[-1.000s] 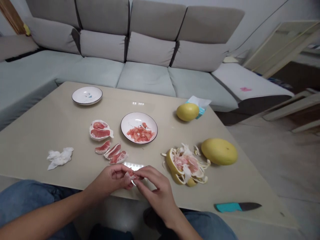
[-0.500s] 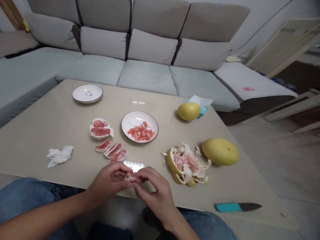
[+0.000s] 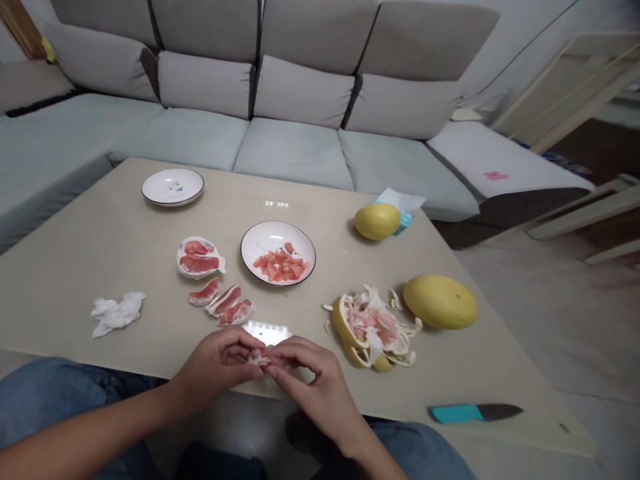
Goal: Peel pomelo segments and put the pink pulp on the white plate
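Between my fingertips, over the table's near edge, is a small pomelo segment (image 3: 257, 358), red with white membrane. My left hand (image 3: 217, 363) pinches its left side. From the right, my right hand (image 3: 313, 380) pinches the other end, partly covering it. Several loose pomelo segments (image 3: 223, 302) lie just beyond my left hand. Behind them sits a partly peeled pomelo piece (image 3: 199, 259) with red flesh showing. A white plate (image 3: 260, 235) with a dark rim holds peeled red pulp pieces (image 3: 281, 264).
Pomelo peel (image 3: 345, 333) full of scraps lies to the right, by a whole pomelo (image 3: 440, 302). Another pomelo (image 3: 377, 221) stands before a tissue pack (image 3: 404, 210). A turquoise-handled knife (image 3: 475, 413) is near the front edge. Crumpled tissue (image 3: 117, 313) and a second plate (image 3: 173, 187) are left.
Both hands stay almost in place with the segment between them; the fingers shift only slightly. The whole view has moved a little.
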The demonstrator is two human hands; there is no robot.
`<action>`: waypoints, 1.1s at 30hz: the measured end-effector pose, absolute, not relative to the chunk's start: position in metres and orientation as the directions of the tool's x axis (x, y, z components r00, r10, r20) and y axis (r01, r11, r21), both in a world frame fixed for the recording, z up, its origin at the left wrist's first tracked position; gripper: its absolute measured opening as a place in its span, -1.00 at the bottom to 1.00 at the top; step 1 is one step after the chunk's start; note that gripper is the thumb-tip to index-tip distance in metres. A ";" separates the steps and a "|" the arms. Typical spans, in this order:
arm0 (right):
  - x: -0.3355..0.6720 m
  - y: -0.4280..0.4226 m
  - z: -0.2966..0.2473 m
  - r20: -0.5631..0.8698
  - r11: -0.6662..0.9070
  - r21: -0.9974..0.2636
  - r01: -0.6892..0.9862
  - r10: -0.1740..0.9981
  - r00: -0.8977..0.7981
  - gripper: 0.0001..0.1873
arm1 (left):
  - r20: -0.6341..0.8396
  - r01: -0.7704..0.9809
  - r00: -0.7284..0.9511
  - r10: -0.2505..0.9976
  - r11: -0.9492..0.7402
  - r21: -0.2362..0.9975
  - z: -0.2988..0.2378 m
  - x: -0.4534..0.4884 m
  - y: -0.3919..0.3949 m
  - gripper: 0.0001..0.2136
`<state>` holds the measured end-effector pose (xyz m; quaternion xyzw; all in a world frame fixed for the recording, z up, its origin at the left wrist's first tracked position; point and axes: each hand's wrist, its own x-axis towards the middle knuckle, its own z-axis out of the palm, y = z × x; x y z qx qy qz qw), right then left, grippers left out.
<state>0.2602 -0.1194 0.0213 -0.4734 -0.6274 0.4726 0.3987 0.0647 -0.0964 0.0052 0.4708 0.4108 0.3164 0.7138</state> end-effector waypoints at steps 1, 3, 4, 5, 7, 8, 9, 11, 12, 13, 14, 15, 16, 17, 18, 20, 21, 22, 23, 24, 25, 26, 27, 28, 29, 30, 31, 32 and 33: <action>0.260 -0.119 0.022 0.044 0.095 -0.973 0.211 0.971 -0.233 -0.87 | -0.290 -0.064 0.463 0.838 0.358 0.931 0.006 0.065 -0.096 -0.78; 0.260 -0.120 0.022 0.023 0.069 -0.978 0.195 0.973 -0.229 -0.88 | -0.296 -0.062 0.466 0.834 0.364 0.929 0.008 0.065 -0.096 -0.78; 0.260 -0.120 0.022 0.010 0.053 -0.981 0.187 0.974 -0.225 -0.89 | -0.296 -0.056 0.464 0.835 0.361 0.931 0.009 0.065 -0.096 -0.79; 0.260 -0.120 0.021 -0.005 0.036 -0.983 0.179 0.975 -0.222 -0.89 | -0.293 -0.044 0.460 0.838 0.351 0.935 0.010 0.065 -0.096 -0.79; 0.260 -0.121 0.019 -0.035 0.001 -0.986 0.166 0.977 -0.212 -0.91 | -0.281 -0.010 0.449 0.848 0.320 0.947 0.011 0.064 -0.096 -0.79; 0.259 -0.121 0.019 -0.051 -0.017 -0.987 0.160 0.977 -0.207 -0.91 | -0.275 0.005 0.446 0.852 0.304 0.953 0.011 0.064 -0.095 -0.79; 0.259 -0.121 0.018 -0.069 -0.039 -0.988 0.147 0.977 -0.203 -0.92 | -0.268 0.012 0.447 0.854 0.293 0.956 0.010 0.064 -0.095 -0.79; 0.259 -0.120 0.015 -0.124 -0.106 -0.990 0.098 0.972 -0.198 -0.90 | -0.256 0.005 0.461 0.850 0.286 0.958 0.008 0.063 -0.095 -0.79; 0.258 -0.120 0.014 -0.159 -0.150 -0.987 0.060 0.967 -0.198 -0.88 | -0.253 -0.005 0.467 0.847 0.289 0.957 0.007 0.063 -0.095 -0.79; 0.258 -0.120 0.013 -0.193 -0.194 -0.981 0.018 0.960 -0.203 -0.86 | -0.255 -0.014 0.473 0.844 0.297 0.955 0.005 0.063 -0.095 -0.78; 0.258 -0.119 0.011 -0.222 -0.232 -0.972 -0.024 0.952 -0.209 -0.84 | -0.262 -0.020 0.475 0.840 0.307 0.951 0.004 0.063 -0.094 -0.78; 0.257 -0.119 0.010 -0.243 -0.263 -0.963 -0.063 0.945 -0.218 -0.82 | -0.272 -0.022 0.474 0.838 0.320 0.947 0.003 0.063 -0.094 -0.77; 0.257 -0.119 0.009 -0.255 -0.282 -0.954 -0.096 0.940 -0.226 -0.80 | -0.282 -0.022 0.474 0.834 0.332 0.943 0.003 0.063 -0.094 -0.76; 0.257 -0.119 0.009 -0.260 -0.292 -0.949 -0.119 0.937 -0.233 -0.79 | -0.289 -0.023 0.474 0.832 0.340 0.940 0.002 0.063 -0.094 -0.76; 0.256 -0.119 0.009 -0.258 -0.294 -0.947 -0.131 0.937 -0.235 -0.78 | -0.289 -0.026 0.474 0.832 0.341 0.940 0.002 0.062 -0.093 -0.75; 0.256 -0.118 0.009 -0.247 -0.281 -0.951 -0.130 0.942 -0.228 -0.77 | -0.278 -0.030 0.471 0.837 0.330 0.943 0.002 0.062 -0.093 -0.75; 0.255 -0.117 0.009 -0.243 -0.275 -0.953 -0.127 0.944 -0.224 -0.77 | -0.273 -0.031 0.470 0.840 0.325 0.945 0.002 0.062 -0.093 -0.75; 0.255 -0.117 0.008 -0.240 -0.273 -0.953 -0.130 0.945 -0.224 -0.76 | -0.272 -0.034 0.468 0.841 0.325 0.945 0.003 0.062 -0.093 -0.76; 0.255 -0.116 0.008 -0.238 -0.276 -0.950 -0.144 0.943 -0.233 -0.76 | -0.280 -0.040 0.466 0.839 0.336 0.941 0.003 0.062 -0.092 -0.76; 0.255 -0.116 0.007 -0.238 -0.283 -0.944 -0.167 0.939 -0.247 -0.76 | -0.296 -0.052 0.470 0.832 0.361 0.931 0.004 0.062 -0.092 -0.75; 0.255 -0.116 0.006 -0.240 -0.293 -0.936 -0.193 0.936 -0.259 -0.76 | -0.318 -0.069 0.475 0.821 0.395 0.916 0.005 0.063 -0.091 -0.75; 0.256 -0.117 0.005 -0.243 -0.302 -0.929 -0.215 0.933 -0.265 -0.75 | -0.342 -0.087 0.480 0.808 0.432 0.898 0.006 0.063 -0.090 -0.74; 0.257 -0.117 0.004 -0.246 -0.308 -0.923 -0.230 0.933 -0.264 -0.75 | -0.365 -0.102 0.484 0.795 0.466 0.879 0.007 0.062 -0.090 -0.73; 0.258 -0.116 0.003 -0.249 -0.309 -0.922 -0.232 0.934 -0.255 -0.75 | -0.384 -0.110 0.487 0.784 0.492 0.864 0.008 0.062 -0.089 -0.73; 0.260 -0.115 0.003 -0.249 -0.302 -0.929 -0.215 0.938 -0.241 -0.75 | -0.398 -0.110 0.490 0.776 0.508 0.854 0.010 0.062 -0.088 -0.73; 0.263 -0.112 0.004 -0.242 -0.282 -0.943 -0.174 0.945 -0.220 -0.75 | -0.407 -0.105 0.489 0.772 0.515 0.851 0.011 0.062 -0.088 -0.72; 0.266 -0.107 0.005 -0.220 -0.242 -0.965 -0.103 0.957 -0.188 -0.76 | -0.409 -0.097 0.487 0.772 0.513 0.853 0.012 0.062 -0.087 -0.72; 0.270 -0.100 0.006 -0.171 -0.173 -0.985 0.001 0.975 -0.144 -0.78 | -0.402 -0.087 0.483 0.778 0.499 0.862 0.013 0.062 -0.086 -0.72; 0.275 -0.090 0.008 -0.095 -0.081 -0.986 0.145 0.991 -0.092 -0.80 | -0.388 -0.075 0.475 0.790 0.476 0.876 0.014 0.061 -0.085 -0.72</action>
